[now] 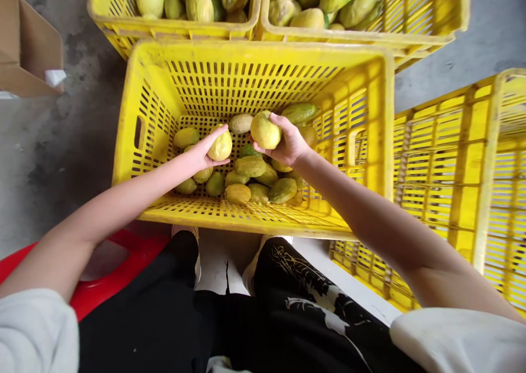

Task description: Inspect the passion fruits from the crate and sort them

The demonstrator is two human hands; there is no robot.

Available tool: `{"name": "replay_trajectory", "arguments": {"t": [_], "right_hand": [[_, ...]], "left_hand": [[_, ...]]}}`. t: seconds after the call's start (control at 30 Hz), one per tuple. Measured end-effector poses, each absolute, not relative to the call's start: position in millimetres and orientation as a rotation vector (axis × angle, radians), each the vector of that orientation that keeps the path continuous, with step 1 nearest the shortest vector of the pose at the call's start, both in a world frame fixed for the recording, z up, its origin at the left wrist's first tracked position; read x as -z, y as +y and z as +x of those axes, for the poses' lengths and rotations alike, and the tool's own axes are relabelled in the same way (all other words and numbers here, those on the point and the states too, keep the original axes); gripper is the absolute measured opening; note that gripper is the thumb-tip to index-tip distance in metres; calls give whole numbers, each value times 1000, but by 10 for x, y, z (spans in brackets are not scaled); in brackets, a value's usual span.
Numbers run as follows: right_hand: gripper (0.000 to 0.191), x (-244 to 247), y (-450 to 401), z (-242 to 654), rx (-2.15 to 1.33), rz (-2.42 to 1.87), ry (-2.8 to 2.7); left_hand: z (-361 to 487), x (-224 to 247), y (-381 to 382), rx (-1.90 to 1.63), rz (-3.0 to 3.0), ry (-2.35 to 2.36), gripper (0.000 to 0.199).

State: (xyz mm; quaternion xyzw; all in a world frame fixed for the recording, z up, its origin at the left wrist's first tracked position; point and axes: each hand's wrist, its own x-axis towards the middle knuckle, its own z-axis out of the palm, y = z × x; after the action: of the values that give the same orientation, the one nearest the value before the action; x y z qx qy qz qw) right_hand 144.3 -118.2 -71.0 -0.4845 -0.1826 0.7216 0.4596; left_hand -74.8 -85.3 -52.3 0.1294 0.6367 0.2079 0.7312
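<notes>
A large yellow crate (pixel 258 228) stands before my feet, with several green and yellow fruits (pixel 250 166) on its bottom, mostly in the middle and toward the near side. Over the crate, my left hand (pixel 207 147) holds a round yellow fruit (pixel 220 145) between thumb and fingers. My right hand (pixel 286 141) grips another round yellow fruit (pixel 265 130), with the thumb on its upper right side and the fingers beneath. The two held fruits are a short gap apart. A pale oblong fruit (pixel 240 123) lies behind them, and a long green fruit (pixel 299 112) is beyond my right hand.
Two more yellow crates (pixel 172 29) (pixel 361 36) with fruits adjoin the far side. Other yellow crates (pixel 468 170) stand at the right. A red plastic stool (pixel 119 274) is at my left. An open cardboard box (pixel 39 44) sits on the grey floor at the far left.
</notes>
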Motion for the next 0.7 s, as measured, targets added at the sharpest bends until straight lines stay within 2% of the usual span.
{"name": "replay_trajectory", "arguments": {"t": [0.1, 0.27, 0.53, 0.7], "right_hand": [[46, 751, -1193, 1430, -1801, -1227, -413], [36, 767, -1213, 1372, -1866, -1272, -298], [31, 596, -1219, 1343, -1913, -1197, -217], [29, 575, -1227, 1327, -1810, -1107, -321]], "left_hand": [[-724, 505, -878, -450, 298, 1412, 48], [-663, 416, -929, -480, 293, 1481, 23], [-781, 589, -866, -524, 198, 1506, 32], [-828, 641, -874, -479, 192, 1450, 40]]}}
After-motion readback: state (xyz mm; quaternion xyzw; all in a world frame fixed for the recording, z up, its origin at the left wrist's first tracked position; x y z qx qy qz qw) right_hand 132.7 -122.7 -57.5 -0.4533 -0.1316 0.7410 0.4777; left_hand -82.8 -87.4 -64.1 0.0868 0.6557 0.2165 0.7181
